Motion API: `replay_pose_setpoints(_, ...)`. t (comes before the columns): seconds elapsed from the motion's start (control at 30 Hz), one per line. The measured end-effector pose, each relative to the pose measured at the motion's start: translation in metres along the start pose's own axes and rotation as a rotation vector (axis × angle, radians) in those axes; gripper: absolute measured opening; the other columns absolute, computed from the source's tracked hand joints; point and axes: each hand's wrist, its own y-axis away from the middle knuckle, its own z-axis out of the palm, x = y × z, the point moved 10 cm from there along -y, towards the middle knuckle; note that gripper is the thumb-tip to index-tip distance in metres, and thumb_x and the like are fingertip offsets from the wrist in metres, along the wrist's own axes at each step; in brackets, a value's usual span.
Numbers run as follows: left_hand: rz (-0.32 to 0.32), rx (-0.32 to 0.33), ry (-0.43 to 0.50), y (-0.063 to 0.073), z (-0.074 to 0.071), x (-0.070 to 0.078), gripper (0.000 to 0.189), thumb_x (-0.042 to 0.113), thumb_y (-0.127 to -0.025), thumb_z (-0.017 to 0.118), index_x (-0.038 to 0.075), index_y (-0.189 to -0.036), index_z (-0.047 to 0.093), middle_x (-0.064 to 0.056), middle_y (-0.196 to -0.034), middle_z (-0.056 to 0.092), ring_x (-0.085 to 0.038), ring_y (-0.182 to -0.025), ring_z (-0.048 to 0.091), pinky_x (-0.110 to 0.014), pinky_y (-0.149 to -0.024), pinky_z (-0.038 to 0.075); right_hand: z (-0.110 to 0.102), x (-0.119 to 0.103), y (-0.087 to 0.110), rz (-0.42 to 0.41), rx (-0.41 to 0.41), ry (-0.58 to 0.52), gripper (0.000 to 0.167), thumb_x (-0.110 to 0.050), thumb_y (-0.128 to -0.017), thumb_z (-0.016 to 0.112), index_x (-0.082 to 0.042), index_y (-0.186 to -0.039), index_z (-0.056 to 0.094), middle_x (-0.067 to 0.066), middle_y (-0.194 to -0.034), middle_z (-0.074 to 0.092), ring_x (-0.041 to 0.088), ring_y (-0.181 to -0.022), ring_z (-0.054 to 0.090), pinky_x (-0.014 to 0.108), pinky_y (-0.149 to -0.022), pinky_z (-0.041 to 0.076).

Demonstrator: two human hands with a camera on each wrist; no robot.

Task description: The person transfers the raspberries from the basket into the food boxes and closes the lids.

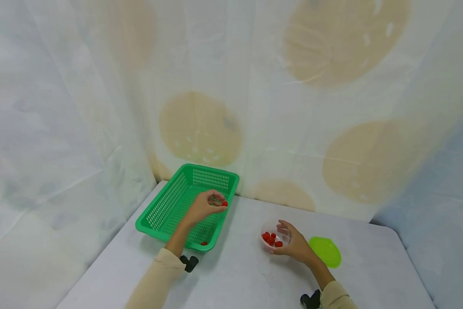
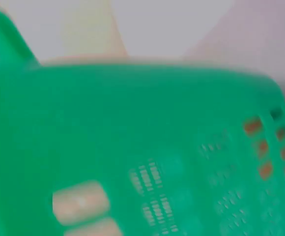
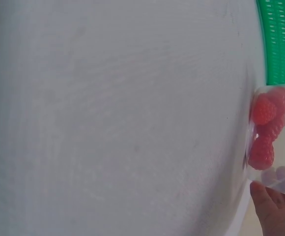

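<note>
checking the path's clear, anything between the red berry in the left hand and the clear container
The green basket's right rim lies close beside the red berry in the left hand; whether the berry clears it is hard to tell. Beyond it, nothing visible blocks the way to the clear container.

Your head view is bright and evenly lit, with soft shadows on the white tabletop (image 1: 251,279) beside the green plastic basket (image 1: 177,199) and below your right hand (image 1: 298,246); the printed curtain (image 1: 270,141) looks pale and slightly hazy. Your left wrist view is heavily blurred, the basket out of focus. Your right wrist view is greyer, its left margin dim and soft, but the raspberries (image 3: 261,153) read fairly crisp.
</note>
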Motion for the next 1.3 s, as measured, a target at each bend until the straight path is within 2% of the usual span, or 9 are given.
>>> replay_pose_setpoints(0.07,0.035,0.009,-0.030,-0.002,0.008,0.009,0.026,0.012,-0.083,0.079,0.010,-0.107,0.069,-0.005,-0.104,0.069,-0.020,-0.094,0.066,-0.035,-0.078,0.057,0.000,0.000,0.000,-0.001,0.000,0.000,0.106,-0.033,-0.060,0.094,-0.016,-0.149,0.038,0.008,-0.139,0.053,0.033,-0.131,0.046,0.056,-0.098,0.045)
replay_pose_setpoints(0.17,0.070,0.005,-0.024,-0.004,0.023,0.017,0.024,0.012,-0.083,0.079,0.011,-0.105,0.072,-0.003,-0.101,0.071,-0.019,-0.093,0.066,-0.032,-0.076,0.057,0.000,0.001,-0.001,-0.002,0.002,0.004,0.107,-0.035,-0.060,0.094,-0.016,-0.149,0.038,0.008,-0.139,0.053,0.032,-0.131,0.046,0.056,-0.098,0.045)
replay_pose_setpoints(0.5,0.118,-0.007,-0.010,-0.012,0.076,0.021,0.019,0.010,-0.082,0.079,0.010,-0.100,0.073,-0.001,-0.097,0.070,-0.016,-0.089,0.067,-0.029,-0.074,0.058,0.003,0.002,-0.001,-0.009,0.002,-0.006,0.108,-0.037,-0.060,0.093,-0.017,-0.149,0.037,0.008,-0.140,0.052,0.031,-0.130,0.047,0.058,-0.097,0.045)
replay_pose_setpoints(0.73,0.128,-0.057,-0.013,-0.018,0.111,0.011,0.018,0.002,-0.082,0.077,0.009,-0.098,0.073,0.001,-0.095,0.070,-0.011,-0.089,0.067,-0.025,-0.076,0.057,0.003,0.002,0.000,0.002,0.002,-0.016,0.109,-0.039,-0.059,0.093,-0.017,-0.150,0.036,0.009,-0.140,0.052,0.031,-0.130,0.047,0.058,-0.097,0.045)
replay_pose_setpoints(0.83,0.164,-0.079,-0.053,-0.019,0.126,0.007,0.018,0.001,-0.083,0.076,0.009,-0.099,0.073,0.001,-0.096,0.069,-0.009,-0.090,0.067,-0.022,-0.078,0.056,0.001,0.001,0.000,-0.007,0.004,-0.019,0.109,-0.039,-0.059,0.093,-0.016,-0.149,0.037,0.010,-0.140,0.052,0.032,-0.130,0.047,0.059,-0.097,0.044)
replay_pose_setpoints(0.97,0.200,-0.071,-0.097,-0.021,0.141,0.002,0.016,0.004,-0.085,0.075,0.011,-0.099,0.073,0.004,-0.096,0.069,-0.006,-0.090,0.067,-0.020,-0.078,0.055,0.000,-0.001,-0.001,-0.017,0.002,-0.038,0.109,-0.038,-0.059,0.093,-0.015,-0.149,0.037,0.010,-0.141,0.052,0.033,-0.131,0.046,0.059,-0.098,0.044)
replay_pose_setpoints(1.1,0.200,-0.045,-0.064,-0.020,0.150,-0.005,0.016,0.004,-0.084,0.075,0.011,-0.099,0.073,0.003,-0.095,0.069,-0.006,-0.088,0.068,-0.020,-0.076,0.055,0.001,0.001,-0.001,-0.033,-0.004,-0.059,0.108,-0.035,-0.059,0.094,-0.014,-0.149,0.037,0.009,-0.140,0.052,0.031,-0.131,0.047,0.060,-0.100,0.041)
replay_pose_setpoints(1.3,0.203,-0.016,0.034,-0.017,0.163,-0.016,0.018,0.000,-0.083,0.076,0.009,-0.098,0.073,0.002,-0.095,0.069,-0.008,-0.086,0.069,-0.024,-0.076,0.057,0.001,0.002,0.000,-0.029,-0.001,-0.047,0.106,-0.032,-0.060,0.094,-0.016,-0.149,0.038,0.007,-0.139,0.053,0.033,-0.130,0.047,0.058,-0.099,0.043)
